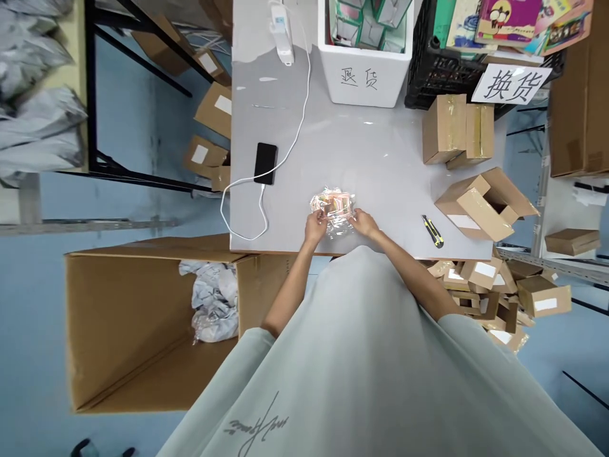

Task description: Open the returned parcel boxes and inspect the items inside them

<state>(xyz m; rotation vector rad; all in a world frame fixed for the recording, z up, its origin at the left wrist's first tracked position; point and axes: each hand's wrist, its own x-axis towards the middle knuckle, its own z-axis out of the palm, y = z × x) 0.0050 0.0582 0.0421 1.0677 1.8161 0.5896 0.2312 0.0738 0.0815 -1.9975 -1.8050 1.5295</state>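
A crinkled clear plastic packet with pink and orange contents lies near the front edge of the grey table. My left hand grips its left side with curled fingers. My right hand pinches its right side. Both hands hold the packet just above the tabletop.
A yellow and black box cutter lies to the right. An open cardboard box and closed boxes stand at the right. A black phone on a white cable lies left. A white bin and black crate stand at the back. A large open carton sits on the floor left.
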